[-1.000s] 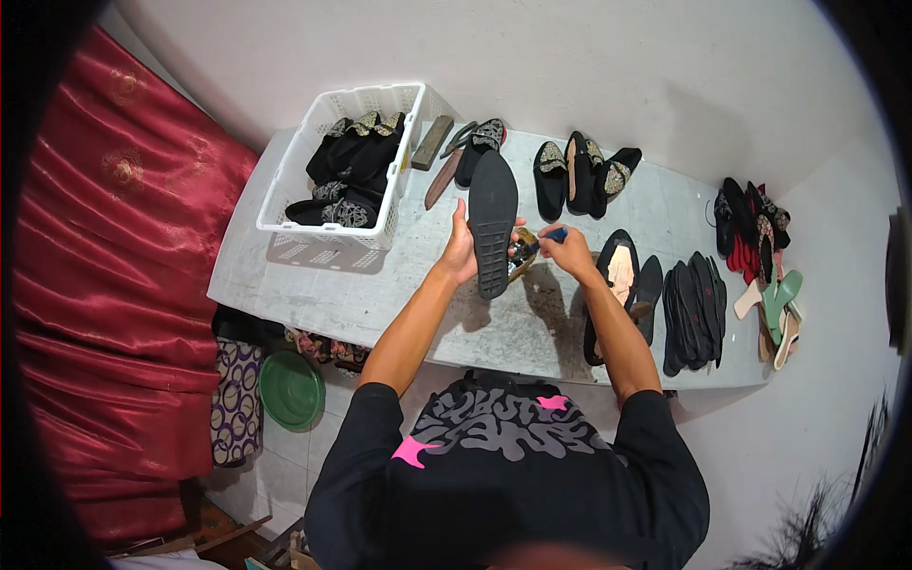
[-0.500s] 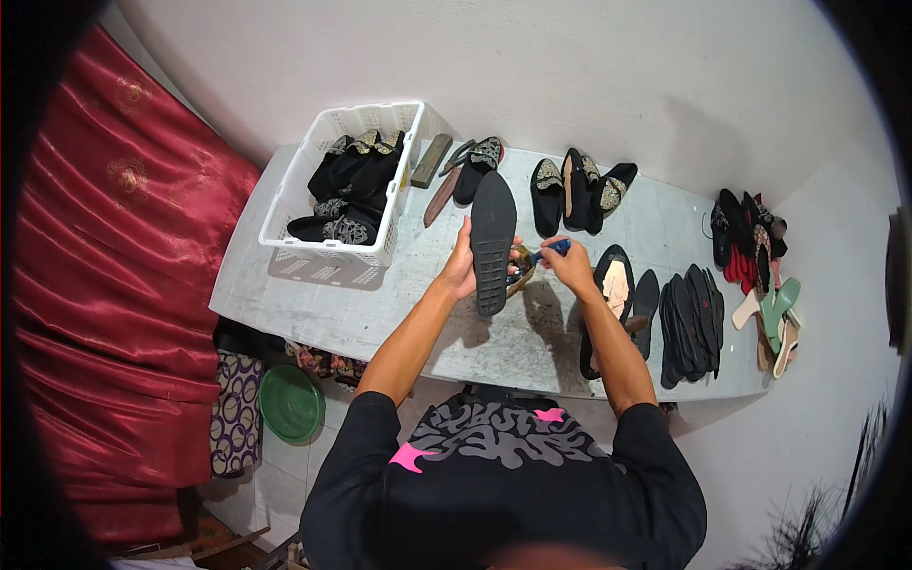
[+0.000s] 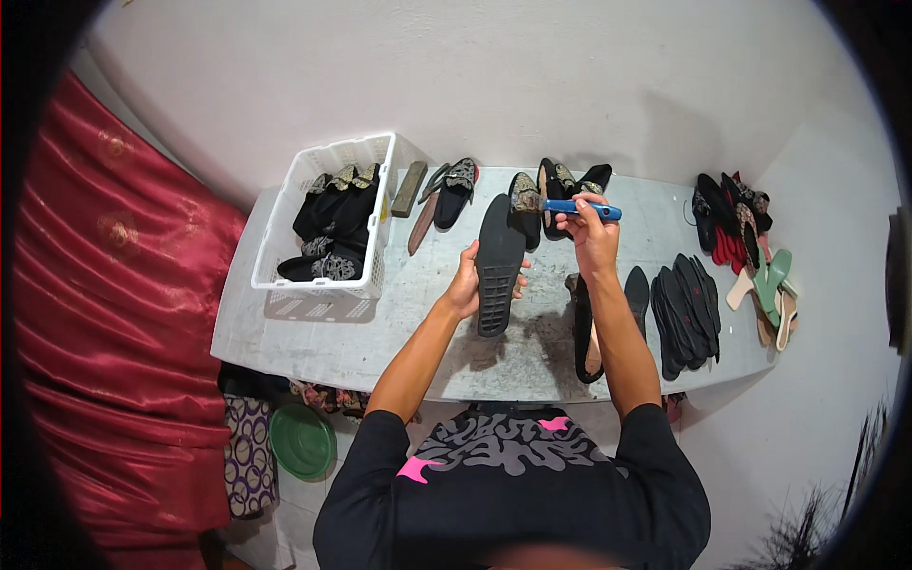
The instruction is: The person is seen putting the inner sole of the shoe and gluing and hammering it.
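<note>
Pale walls (image 3: 532, 85) stand behind a gray desk (image 3: 389, 309), and a shiny red curtain (image 3: 123, 361) hangs on the left side. Near the middle, the left hand (image 3: 468, 284) holds a black shoe sole (image 3: 501, 256) up over the desk, with the thumb on one edge and fingertips on the other. Its long side runs almost straight away from the person. One round end points to the back wall, and the end with ridges points back to the person. The bottom of the sole faces up. The right hand (image 3: 591, 233) is closed around a brush with a blue handle (image 3: 594, 209). The brush lies sideways, and its tip points left, toward the sole. I cannot tell if they touch. Black loafers (image 3: 454, 198) sit behind, a white crate (image 3: 313, 288) of shoes is left, and more black soles (image 3: 686, 318) lie right.
</note>
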A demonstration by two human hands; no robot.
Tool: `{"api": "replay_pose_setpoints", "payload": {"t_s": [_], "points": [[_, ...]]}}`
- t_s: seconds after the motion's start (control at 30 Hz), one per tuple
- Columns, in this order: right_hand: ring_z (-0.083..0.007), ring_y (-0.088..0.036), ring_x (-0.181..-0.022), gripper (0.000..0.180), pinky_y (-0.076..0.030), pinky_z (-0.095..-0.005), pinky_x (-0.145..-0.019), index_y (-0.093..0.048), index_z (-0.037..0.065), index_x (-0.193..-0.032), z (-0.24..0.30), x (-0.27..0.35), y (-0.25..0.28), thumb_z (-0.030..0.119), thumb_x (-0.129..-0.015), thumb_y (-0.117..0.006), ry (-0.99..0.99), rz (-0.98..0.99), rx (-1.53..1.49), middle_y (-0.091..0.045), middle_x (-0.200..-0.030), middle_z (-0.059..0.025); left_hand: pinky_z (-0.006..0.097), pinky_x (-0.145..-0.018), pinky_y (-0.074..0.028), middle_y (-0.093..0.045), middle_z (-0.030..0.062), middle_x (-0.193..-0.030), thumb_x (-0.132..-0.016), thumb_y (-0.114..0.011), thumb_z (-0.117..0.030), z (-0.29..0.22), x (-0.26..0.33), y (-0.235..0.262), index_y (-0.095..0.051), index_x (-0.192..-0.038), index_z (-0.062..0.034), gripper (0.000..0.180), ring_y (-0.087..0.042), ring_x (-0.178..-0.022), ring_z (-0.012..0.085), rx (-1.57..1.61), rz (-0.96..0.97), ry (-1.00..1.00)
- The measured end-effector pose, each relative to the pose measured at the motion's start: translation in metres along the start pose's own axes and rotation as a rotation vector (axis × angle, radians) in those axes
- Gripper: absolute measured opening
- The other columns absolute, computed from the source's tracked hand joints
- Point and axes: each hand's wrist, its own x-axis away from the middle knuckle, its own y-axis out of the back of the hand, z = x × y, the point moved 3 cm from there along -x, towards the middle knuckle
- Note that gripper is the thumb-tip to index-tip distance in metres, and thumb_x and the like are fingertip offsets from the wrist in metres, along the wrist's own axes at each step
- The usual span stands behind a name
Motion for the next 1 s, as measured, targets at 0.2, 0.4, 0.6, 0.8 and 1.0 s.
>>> {"api": "replay_pose_setpoints", "payload": {"t_s": [0.2, 0.4, 0.6, 0.8, 1.0], "points": [[-0.0221, -0.066, -0.072, 0.017, -0.055, -0.0322, -0.065, -0.055, -0.001, -0.104, 0.003, 0.009, 0.007, 0.008, -0.091, -0.056, 0.034, -0.029, -0.075, -0.064, -0.083, -0.0145, 0.043, -0.08, -0.055, -0.054, 0.0173, -0.12, -0.09, -0.017, -0.072, 0.005, -0.013, -0.014, -0.04, -0.136, -0.0049, 0.084, -0.061, -0.098, 0.0281, 0.003, 0.035, 0.023], [-0.0223, -0.066, -0.072, 0.013, -0.056, -0.034, -0.067, -0.056, -0.004, -0.099, 0.004, 0.037, 0.005, 0.006, -0.09, -0.056, -0.087, 0.142, 0.077, -0.063, -0.081, -0.0145, 0.043, -0.079, -0.056, -0.054, 0.0162, -0.123, -0.086, -0.013, -0.076, 0.007, -0.019, -0.023, -0.036, -0.14, -0.0063, 0.091, -0.061, -0.098, 0.0267, 0.035, 0.053, 0.029], [-0.0218, -0.065, -0.071, 0.012, -0.055, -0.0327, -0.064, -0.057, -0.004, -0.099, 0.035, 0.016, 0.018, 0.005, -0.091, -0.055, 0.125, -0.05, 0.005, -0.063, -0.084, -0.0145, 0.043, -0.08, -0.056, -0.054, 0.0163, -0.123, -0.088, -0.015, -0.074, 0.015, -0.023, -0.032, -0.037, -0.139, -0.0066, 0.087, -0.06, -0.1, 0.0248, 0.015, 0.057, 0.089], [-0.0214, -0.064, -0.073, 0.014, -0.055, -0.0338, -0.07, -0.058, -0.004, -0.1, 0.019, 0.036, 0.007, 0.007, -0.091, -0.056, -0.007, 0.07, 0.111, -0.063, -0.088, -0.013, 0.044, -0.08, -0.056, -0.053, 0.0166, -0.125, -0.09, -0.016, -0.072, 0.013, -0.024, -0.029, -0.038, -0.139, -0.0066, 0.084, -0.059, -0.101, 0.0244, 0.004, 0.083, 0.072], [-0.0215, -0.065, -0.075, 0.015, -0.056, -0.0335, -0.073, -0.061, -0.005, -0.097, 0.038, 0.024, 0.013, 0.007, -0.09, -0.058, 0.132, -0.038, 0.151, -0.063, -0.09, -0.0131, 0.043, -0.081, -0.056, -0.053, 0.0167, -0.126, -0.09, -0.017, -0.072, 0.014, -0.017, -0.031, -0.037, -0.139, -0.0063, 0.085, -0.059, -0.101, 0.024, 0.007, 0.057, 0.083]]}}
